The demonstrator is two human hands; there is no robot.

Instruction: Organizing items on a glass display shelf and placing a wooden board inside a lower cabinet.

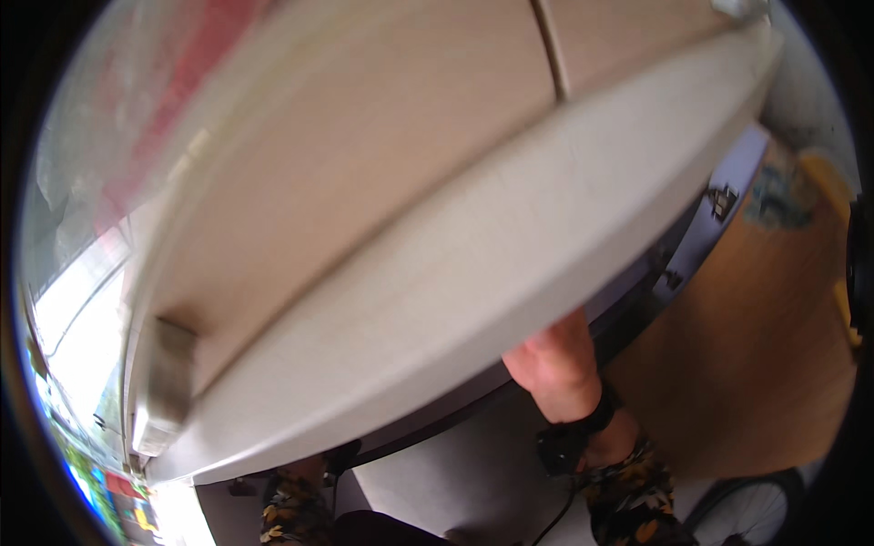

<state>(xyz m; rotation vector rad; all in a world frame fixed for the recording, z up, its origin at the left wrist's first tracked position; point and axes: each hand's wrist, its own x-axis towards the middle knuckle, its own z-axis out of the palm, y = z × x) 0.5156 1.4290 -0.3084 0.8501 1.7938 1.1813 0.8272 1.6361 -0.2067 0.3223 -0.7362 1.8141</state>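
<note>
A large beige panel (355,225) with a thick, pale front edge (444,273) slants across most of the view, slightly blurred. My right hand (556,362) reaches beneath that edge, its fingers hidden by the panel. A black strap (601,409) with a small dark device (563,447) circles the right wrist. Of my left arm only the leaf-patterned sleeve (290,508) and a bit of wrist show, lower left. The left hand itself is covered by the panel, so its grip cannot be seen. Under the panel runs a dark-rimmed, purplish frame (471,403).
A metal bracket (164,385) sits at the panel's left end. Small metal fittings (722,200) are on the frame at right. Beyond it are a brown surface (737,355) and a spoked wheel (751,508). Bright daylight enters at left.
</note>
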